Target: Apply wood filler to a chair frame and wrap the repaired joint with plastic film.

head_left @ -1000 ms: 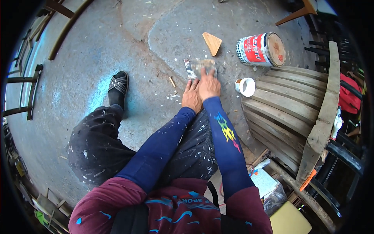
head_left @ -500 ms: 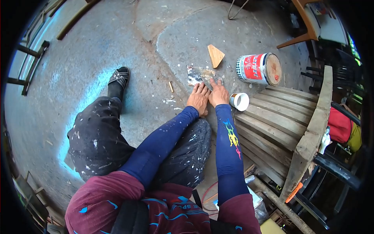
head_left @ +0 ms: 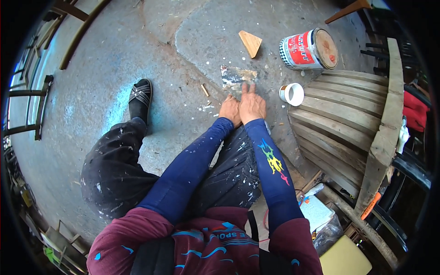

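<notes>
A flat, thin rectangular plate (head_left: 236, 75), smeared with dark, white and tan paint or putty, lies on the concrete floor ahead of my hands. My right hand (head_left: 252, 109) rests at its near edge, two fingers stretched out onto it and the others bent. Pressed against that hand on the left is my left hand (head_left: 230, 110), its fingers curled in; whatever they may hold is hidden. A small white cup (head_left: 292, 94) lies tipped to the right of my hands, its mouth toward me. Beyond the plate is a wooden wedge (head_left: 250, 44).
A tin (head_left: 302, 50) with a checkered and red label lies on its side at the far right. A slatted wooden piece of furniture (head_left: 348, 110) fills the right. A short wooden stick (head_left: 205, 90) lies left of the plate. A chair frame (head_left: 42, 107) stands at far left.
The view has tilted, so floor things sit higher. My left hand has drawn back from the plate and its fingers have curled. Two fingers of my right hand now point straight onto the plate.
</notes>
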Demonstrator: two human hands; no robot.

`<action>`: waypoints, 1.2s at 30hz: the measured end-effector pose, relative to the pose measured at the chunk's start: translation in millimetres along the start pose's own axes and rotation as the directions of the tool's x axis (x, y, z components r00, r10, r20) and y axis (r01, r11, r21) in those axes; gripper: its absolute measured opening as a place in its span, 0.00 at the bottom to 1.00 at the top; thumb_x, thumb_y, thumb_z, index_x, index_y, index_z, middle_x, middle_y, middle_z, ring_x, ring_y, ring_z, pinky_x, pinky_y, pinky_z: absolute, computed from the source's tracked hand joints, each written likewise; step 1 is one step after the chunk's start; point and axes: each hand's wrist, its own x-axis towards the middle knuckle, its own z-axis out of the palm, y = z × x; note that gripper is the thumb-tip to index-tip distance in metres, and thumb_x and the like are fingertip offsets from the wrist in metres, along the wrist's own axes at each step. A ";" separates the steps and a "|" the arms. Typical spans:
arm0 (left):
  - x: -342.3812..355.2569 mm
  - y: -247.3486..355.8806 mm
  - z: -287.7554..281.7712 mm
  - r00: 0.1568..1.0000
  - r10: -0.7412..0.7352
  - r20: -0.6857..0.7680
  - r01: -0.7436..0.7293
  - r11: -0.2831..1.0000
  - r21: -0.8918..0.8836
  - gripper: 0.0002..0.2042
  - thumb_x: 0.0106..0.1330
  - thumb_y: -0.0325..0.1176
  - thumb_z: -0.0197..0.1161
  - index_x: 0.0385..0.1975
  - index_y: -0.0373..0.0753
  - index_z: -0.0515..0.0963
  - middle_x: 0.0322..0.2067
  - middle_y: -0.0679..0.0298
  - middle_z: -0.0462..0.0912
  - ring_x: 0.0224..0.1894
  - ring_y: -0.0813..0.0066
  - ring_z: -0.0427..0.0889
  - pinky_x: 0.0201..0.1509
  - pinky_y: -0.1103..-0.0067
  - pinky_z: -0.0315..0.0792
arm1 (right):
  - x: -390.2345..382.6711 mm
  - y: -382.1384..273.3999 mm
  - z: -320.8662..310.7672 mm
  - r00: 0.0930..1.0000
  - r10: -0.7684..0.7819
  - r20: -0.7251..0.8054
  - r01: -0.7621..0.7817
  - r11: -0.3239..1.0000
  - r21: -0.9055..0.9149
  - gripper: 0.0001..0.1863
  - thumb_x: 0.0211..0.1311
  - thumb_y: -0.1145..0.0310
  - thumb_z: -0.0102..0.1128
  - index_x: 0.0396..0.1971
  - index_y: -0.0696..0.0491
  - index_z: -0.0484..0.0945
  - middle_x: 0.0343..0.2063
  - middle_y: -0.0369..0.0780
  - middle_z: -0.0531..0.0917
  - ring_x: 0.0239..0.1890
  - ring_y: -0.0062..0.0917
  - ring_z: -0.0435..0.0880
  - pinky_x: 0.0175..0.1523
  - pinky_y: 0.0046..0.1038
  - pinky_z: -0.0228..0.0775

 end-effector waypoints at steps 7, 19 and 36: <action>-2.5 -2.9 -16.0 1.000 0.021 -0.004 -0.021 1.000 -0.002 0.25 0.65 0.46 0.52 0.61 0.43 0.73 0.60 0.54 0.76 0.67 0.53 0.66 0.79 0.60 0.45 | -3.8 2.9 12.4 0.998 -0.043 -0.034 0.041 0.998 -0.043 0.17 0.65 0.67 0.54 0.53 0.53 0.77 0.48 0.49 0.80 0.36 0.39 0.88 0.42 0.38 0.82; 1.1 1.9 -13.0 0.986 -0.038 0.163 0.064 0.986 -0.155 0.27 0.62 0.38 0.54 0.63 0.39 0.71 0.68 0.56 0.68 0.73 0.58 0.59 0.79 0.64 0.47 | 31.5 8.3 11.0 0.997 0.057 -0.050 -0.062 0.994 -0.087 0.17 0.66 0.66 0.52 0.52 0.53 0.76 0.57 0.52 0.77 0.35 0.36 0.89 0.38 0.34 0.83; 3.2 6.3 -13.2 0.941 0.082 -0.329 -0.090 0.996 -0.008 0.20 0.69 0.35 0.46 0.52 0.36 0.80 0.63 0.54 0.74 0.69 0.61 0.66 0.79 0.69 0.51 | 44.2 19.4 0.2 0.991 0.118 0.066 -0.110 0.988 -0.109 0.13 0.66 0.66 0.50 0.46 0.52 0.77 0.53 0.50 0.79 0.36 0.35 0.89 0.41 0.36 0.82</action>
